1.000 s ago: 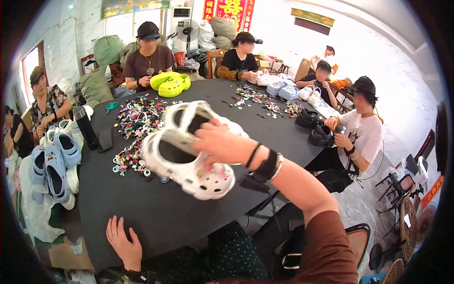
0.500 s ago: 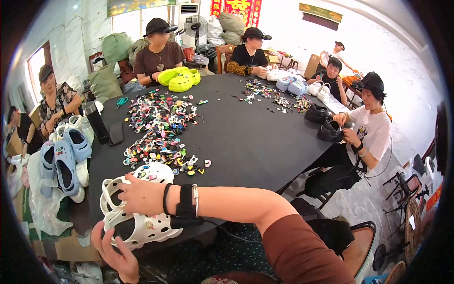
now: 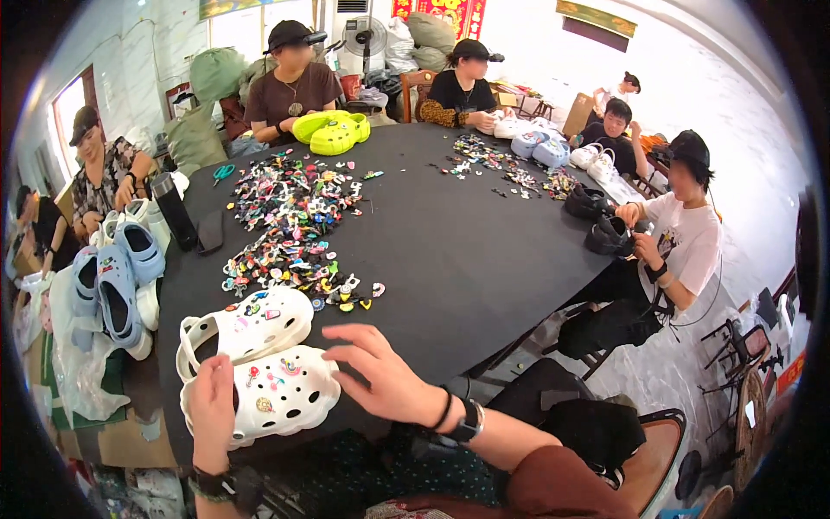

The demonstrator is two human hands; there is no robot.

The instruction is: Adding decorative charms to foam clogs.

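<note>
A pair of white clogs lies side by side at the table's near left corner, with small colourful charms in their holes. The far clog [image 3: 278,318] has its heel strap turned to the left. On the near clog [image 3: 298,406] sit several charms, among them a rainbow and a red one. My left hand [image 3: 212,411] is against the near clog's heel end, fingers stretched upward and close together, covering part of its opening. My right hand [image 3: 380,376] is open beside the near clog's toe, fingers spread and holding nothing.
Beyond the clogs lies a large heap of charms [image 3: 298,203]. Blue clogs [image 3: 121,294], a black bottle [image 3: 175,212] and teal scissors [image 3: 224,173] are on the left. Around the dark table [image 3: 432,251], co-workers handle green, white and black clogs [image 3: 609,235]; another charm pile lies far right.
My right hand has left the far clog's heel and moved right, to the near clog's toe. My left hand has come up against the near clog's heel. The clogs have shifted slightly.
</note>
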